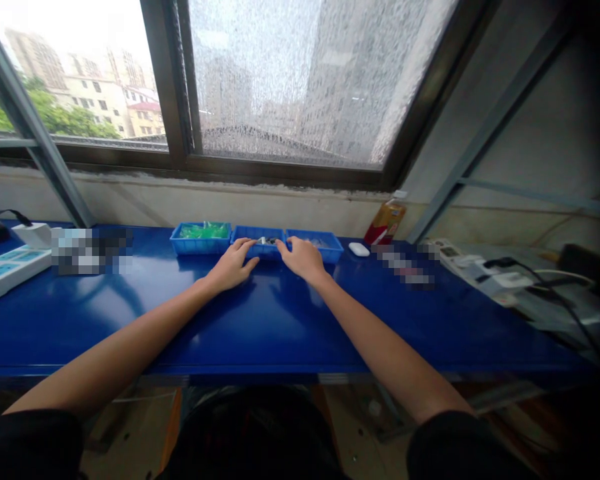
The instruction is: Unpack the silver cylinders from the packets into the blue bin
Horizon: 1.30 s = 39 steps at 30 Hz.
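Three blue plastic bins stand side by side in a row on the table. At the front left corner of the middle bin (245,233) is my left hand (234,265), fingers stretched forward over the rim and thumb apart. My right hand (303,259) lies where the middle and right bins meet, its thumb and fingers spread at the rim. Small dark and pale pieces (269,241) show inside the middle bin between my hands. Green plastic packets (205,231) fill the left bin (200,247). Clear-looking items lie in the right bin (333,255), partly hidden by my right hand.
The blue table (275,327) runs below a window (290,87). A white power strip (15,270) lies at left. To the right are a white case (359,249), a drink bottle (386,219) and plugs with cables (500,277). Metal frame posts rise on both sides.
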Motion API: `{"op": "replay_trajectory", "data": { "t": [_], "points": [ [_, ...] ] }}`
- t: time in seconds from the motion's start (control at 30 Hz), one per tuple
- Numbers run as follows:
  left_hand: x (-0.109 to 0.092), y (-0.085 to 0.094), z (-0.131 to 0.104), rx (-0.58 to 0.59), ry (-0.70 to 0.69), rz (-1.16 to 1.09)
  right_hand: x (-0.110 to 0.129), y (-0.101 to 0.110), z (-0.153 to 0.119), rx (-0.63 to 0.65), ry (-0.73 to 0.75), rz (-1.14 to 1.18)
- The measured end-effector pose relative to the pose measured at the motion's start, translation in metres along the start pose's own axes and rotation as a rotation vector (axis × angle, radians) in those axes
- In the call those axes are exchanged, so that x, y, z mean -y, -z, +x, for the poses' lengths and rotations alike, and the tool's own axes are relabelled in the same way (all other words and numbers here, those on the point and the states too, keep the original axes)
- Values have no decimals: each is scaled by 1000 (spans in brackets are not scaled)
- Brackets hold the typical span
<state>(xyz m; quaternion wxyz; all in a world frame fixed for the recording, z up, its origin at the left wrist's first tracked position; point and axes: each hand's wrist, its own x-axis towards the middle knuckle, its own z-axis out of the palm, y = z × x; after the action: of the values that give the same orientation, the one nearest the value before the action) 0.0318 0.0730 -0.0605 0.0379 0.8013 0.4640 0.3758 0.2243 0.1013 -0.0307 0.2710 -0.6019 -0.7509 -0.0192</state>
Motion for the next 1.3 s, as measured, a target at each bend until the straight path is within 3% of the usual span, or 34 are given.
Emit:
{"op": "replay_trajectory", "data": {
  "t": [0.2, 0.37, 0.47, 0.6, 0.7, 0.8, 1.07, 1.3],
  "points": [
    [2, -6, 15, -25, 68, 78, -14, 12, -6, 14, -116, -60],
    [7, 1, 27, -31, 141, 78, -53, 18, -2, -13, -194, -69],
    [4, 5, 21, -1, 156, 83, -80, 17, 6, -20, -267, 64],
    [-19, 3, 0, -63, 252, 17, -100, 10, 14, -116, -401, 237],
    [-40, -3, -12, 45, 334, -57, -104, 4, 16, -140, -501, 381],
    [-47, -8, -12, 94, 353, -36, -106, -1, 15, -142, -494, 400],
    [-6, 5, 6, -85, 158, -118, -95, 0, 16, -230, -419, 415],
    [-4, 21, 5, -127, 211, -343, -80, 10, 10, -196, -363, 330]
  ]
}}
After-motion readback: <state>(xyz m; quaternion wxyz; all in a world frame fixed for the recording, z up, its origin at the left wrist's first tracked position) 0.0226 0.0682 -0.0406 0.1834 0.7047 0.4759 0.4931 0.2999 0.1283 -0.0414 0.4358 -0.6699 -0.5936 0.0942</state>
